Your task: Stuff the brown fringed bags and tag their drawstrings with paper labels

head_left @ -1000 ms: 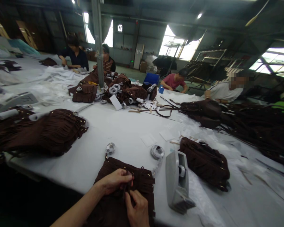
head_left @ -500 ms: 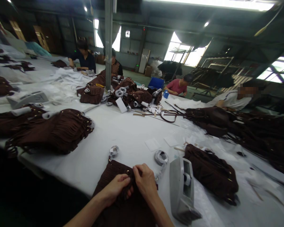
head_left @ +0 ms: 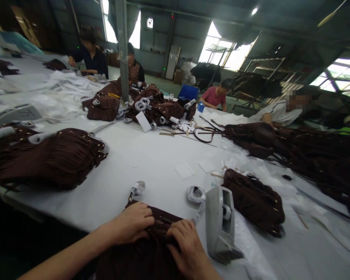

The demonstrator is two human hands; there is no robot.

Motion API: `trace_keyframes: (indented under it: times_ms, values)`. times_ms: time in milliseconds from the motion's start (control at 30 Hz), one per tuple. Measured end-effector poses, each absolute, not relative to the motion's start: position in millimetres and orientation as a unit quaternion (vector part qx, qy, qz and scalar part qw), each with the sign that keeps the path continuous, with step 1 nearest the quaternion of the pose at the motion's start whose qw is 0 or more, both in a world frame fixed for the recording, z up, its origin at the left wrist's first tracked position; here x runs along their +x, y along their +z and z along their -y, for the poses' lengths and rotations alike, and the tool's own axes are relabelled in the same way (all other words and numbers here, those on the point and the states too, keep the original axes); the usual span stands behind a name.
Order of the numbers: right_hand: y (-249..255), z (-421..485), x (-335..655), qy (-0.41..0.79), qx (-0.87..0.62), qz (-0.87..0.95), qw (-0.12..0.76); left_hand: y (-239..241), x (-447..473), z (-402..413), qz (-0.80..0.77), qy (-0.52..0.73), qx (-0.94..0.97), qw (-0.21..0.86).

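bag (head_left: pixel 140 258): near edge of desk (head_left: pixel 151 159) | left hand (head_left: pixel 131 225): fingers curled, gripping bag's top edge | right hand (head_left: pixel 186 249): fingers bent, clutching bag beside it | step, likely: working top edge | next needs: firm two-handed hold | dispenser (head_left: pixel 220 225): just right

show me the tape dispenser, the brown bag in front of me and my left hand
tape dispenser (head_left: pixel 215 221), head view, on its grey side wall
brown bag (head_left: pixel 137 258), head view, on the dark fabric near the bottom edge
left hand (head_left: pixel 131 224), head view, on the back of the hand
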State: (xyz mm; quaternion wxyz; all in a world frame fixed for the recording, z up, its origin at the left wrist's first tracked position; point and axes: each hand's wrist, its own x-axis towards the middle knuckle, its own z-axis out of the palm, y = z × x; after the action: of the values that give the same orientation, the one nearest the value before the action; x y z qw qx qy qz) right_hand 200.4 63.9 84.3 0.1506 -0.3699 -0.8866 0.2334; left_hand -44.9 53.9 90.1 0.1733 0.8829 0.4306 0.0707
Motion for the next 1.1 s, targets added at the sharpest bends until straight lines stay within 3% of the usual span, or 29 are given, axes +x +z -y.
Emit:
trace_keyframes:
  times_ms: [133,233,500,700,900,1100]
  values:
    - [101.3,-72.5,226.9,0.245,-0.413,0.871,0.107,108.2,-48.6,-34.9,-0.344,0.037,0.931,0.118]
    - [114.5,-85.8,233.7,0.261,-0.407,0.874,0.036,117.9,-53.5,-31.7,-0.327,0.020,0.935,0.136]
    - [136.0,-107.2,200.4,0.316,-0.265,0.910,0.049,153.1,-51.6,-59.3,-0.387,0.036,0.835,0.390]
    - [143.1,-118.4,178.0,0.313,-0.264,0.910,0.060,132.9,-31.1,-71.4,-0.400,0.021,0.877,0.265]
    - [143.9,-125.4,172.9,0.341,-0.193,0.920,-0.019,124.9,-47.5,-69.0,-0.332,0.024,0.912,0.238]
    - [138.8,-132.2,179.4,0.368,-0.185,0.911,-0.025,123.7,-55.5,-62.6,-0.313,0.027,0.924,0.219]
